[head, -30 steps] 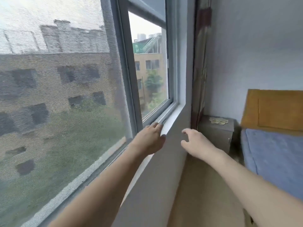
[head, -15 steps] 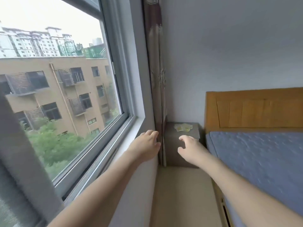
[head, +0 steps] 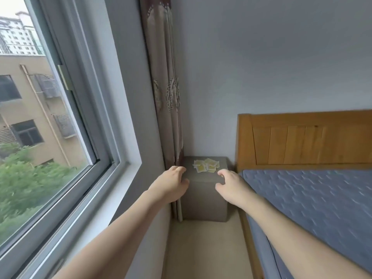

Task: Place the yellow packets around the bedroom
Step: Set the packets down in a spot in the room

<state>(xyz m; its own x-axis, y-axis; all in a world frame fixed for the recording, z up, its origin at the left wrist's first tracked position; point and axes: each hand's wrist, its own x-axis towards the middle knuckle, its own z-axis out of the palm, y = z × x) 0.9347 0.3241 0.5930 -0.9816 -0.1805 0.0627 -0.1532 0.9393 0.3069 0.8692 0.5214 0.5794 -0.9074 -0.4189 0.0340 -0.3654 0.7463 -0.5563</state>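
Hands reach forward into a narrow gap between a window wall and a bed. The left hand [head: 171, 183] hovers with loosely curled fingers, holding nothing, just in front of a patterned curtain [head: 165, 87] that hangs in the corner. The right hand [head: 231, 185] hovers beside it, fingers also loosely curled and empty, near the bed's edge.

Between and just beyond the two hands stands a small grey-brown cube stool [head: 204, 198] pushed into the corner. On its top lies a loose heap of yellow packets [head: 205, 165], overlapping one another. Neither hand touches them yet.

The packets look like small flat sachets with pale sealed borders, so they are probably very light, thin and a little slippery against each other. A fingertip pinch on an outer edge or corner would likely lift one cleanly; a broad grab would likely scoop several at once.

Counting: one heap, with perhaps six to eight packets, though the overlap makes an exact count impossible. One stool, one curtain, one window [head: 50, 117] on the left, and one bed [head: 314, 198] on the right with a blue quilted mattress and a wooden headboard [head: 302, 137].
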